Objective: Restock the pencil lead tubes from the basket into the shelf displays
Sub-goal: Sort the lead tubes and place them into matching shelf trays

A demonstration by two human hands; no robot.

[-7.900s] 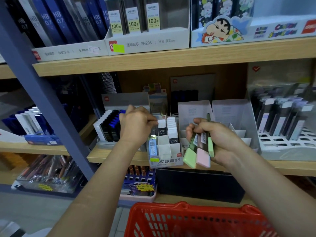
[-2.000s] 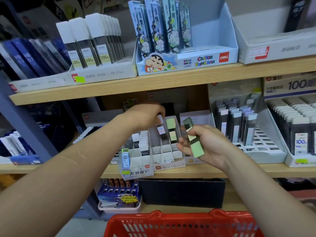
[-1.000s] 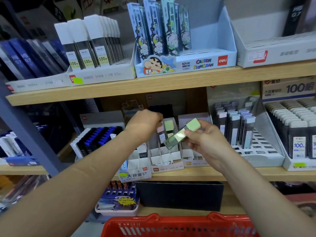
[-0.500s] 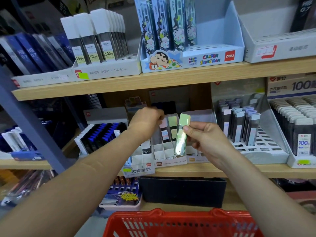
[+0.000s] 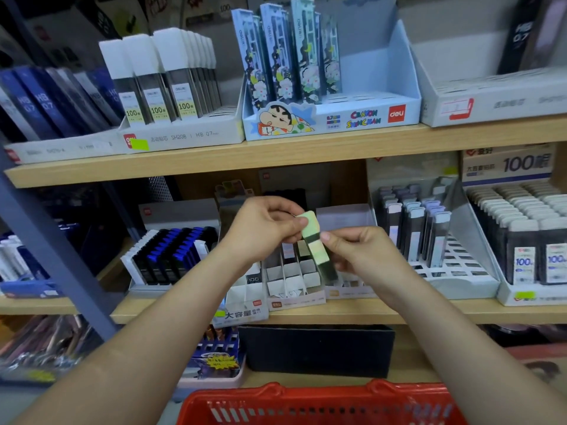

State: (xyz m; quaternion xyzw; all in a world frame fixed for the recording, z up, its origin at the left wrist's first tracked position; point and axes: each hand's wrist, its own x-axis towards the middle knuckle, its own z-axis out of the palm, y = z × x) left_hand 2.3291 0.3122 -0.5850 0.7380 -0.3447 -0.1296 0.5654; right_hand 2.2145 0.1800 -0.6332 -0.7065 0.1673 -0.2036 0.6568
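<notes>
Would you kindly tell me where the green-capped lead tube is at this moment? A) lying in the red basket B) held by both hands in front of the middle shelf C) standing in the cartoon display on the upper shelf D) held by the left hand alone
B: the left hand pinches the cap end of the green-capped lead tube while the right hand grips it lower down, above the divided display box.

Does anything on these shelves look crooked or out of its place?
Yes. On the middle shelf, the small white box below the left hand stands turned at an angle, and its front juts over the shelf edge. The neighbour box to its right sits straight.
</notes>
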